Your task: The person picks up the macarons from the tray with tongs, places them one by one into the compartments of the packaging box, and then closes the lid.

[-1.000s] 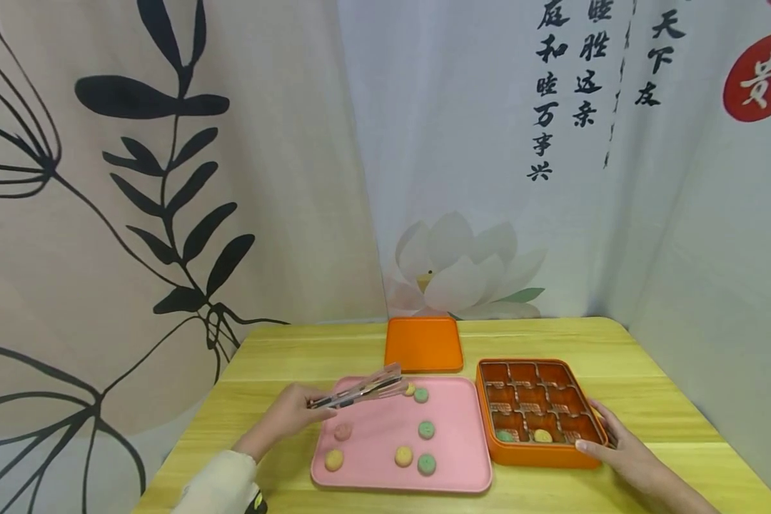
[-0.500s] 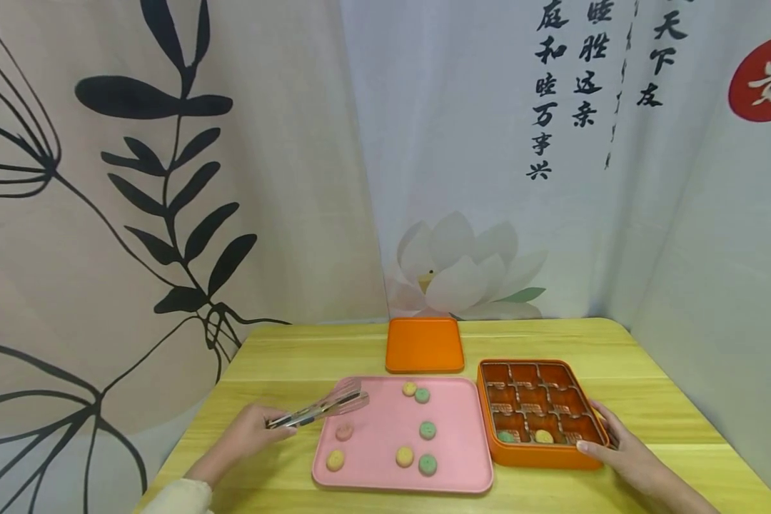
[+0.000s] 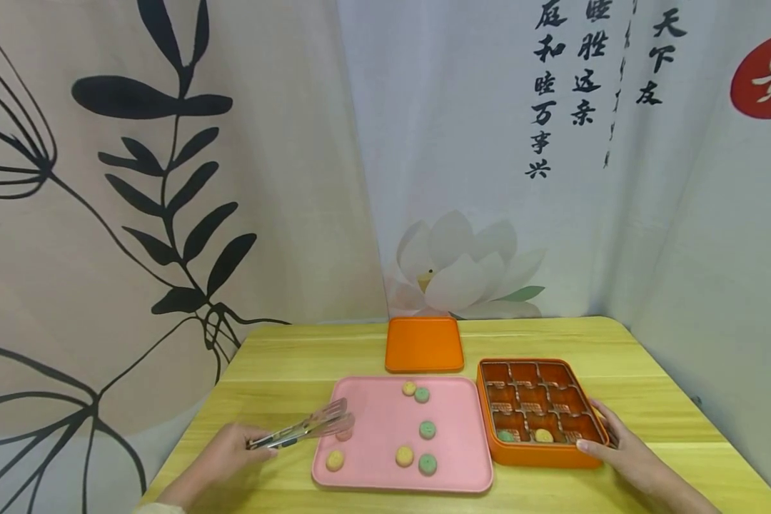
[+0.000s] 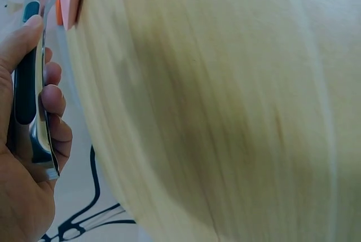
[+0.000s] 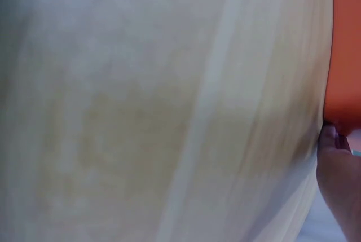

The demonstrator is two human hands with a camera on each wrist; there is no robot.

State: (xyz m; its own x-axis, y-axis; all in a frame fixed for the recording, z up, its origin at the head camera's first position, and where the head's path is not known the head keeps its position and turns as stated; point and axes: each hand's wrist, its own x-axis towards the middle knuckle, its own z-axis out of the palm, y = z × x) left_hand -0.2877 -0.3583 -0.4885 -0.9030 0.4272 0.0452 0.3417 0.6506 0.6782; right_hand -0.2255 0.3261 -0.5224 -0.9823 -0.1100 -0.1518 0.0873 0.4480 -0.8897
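Observation:
My left hand (image 3: 234, 451) grips a pair of tongs (image 3: 302, 428) by the handle. In the left wrist view its thumb and fingers wrap the metal-and-black handle (image 4: 25, 89). The clear tong heads reach over the left part of a pink tray (image 3: 373, 471) and overlap a pink cookie (image 3: 343, 433). Yellow cookies (image 3: 404, 456) and green cookies (image 3: 427, 465) lie spread over the tray. My right hand (image 3: 620, 450) holds the right front corner of an orange divided box (image 3: 546, 457), thumb at the front. Inside its front row sit a green cookie (image 3: 505, 435) and a yellow cookie (image 3: 543, 435).
An orange lid (image 3: 424, 345) lies behind the tray on the wooden table (image 3: 295, 350). The box stands just right of the tray. A printed curtain (image 3: 295, 178) hangs behind the table and along its right side.
My left hand has drawn the tongs left and toward me, from the back of the tray to over the pink cookie. My right hand stays on the box.

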